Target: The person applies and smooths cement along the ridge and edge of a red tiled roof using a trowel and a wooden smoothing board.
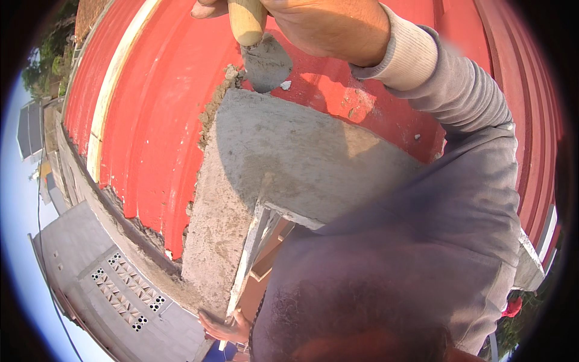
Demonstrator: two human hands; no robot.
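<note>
My right hand [332,27] is closed round the wooden handle [247,23] of a trowel, at the top of the view; part of the hand is cut off by the picture's edge. The trowel's grey, mortar-stained blade [266,63] points down at the upper edge of a smooth grey cement ledge [289,142], against a red metal roof sheet [160,114]. Rough wet-looking mortar [216,105] lines the seam between ledge and sheet. Low at the left, my left hand [226,327] rests with fingers stretched and thumb apart at the ledge's lower end.
A pale wooden batten [111,90] lies along the roof sheet. Below the ledge is an opening with a light frame [248,259]. A grey wall with patterned vent blocks [126,289] stands at lower left. My grey-sleeved arm [464,102] spans the right side.
</note>
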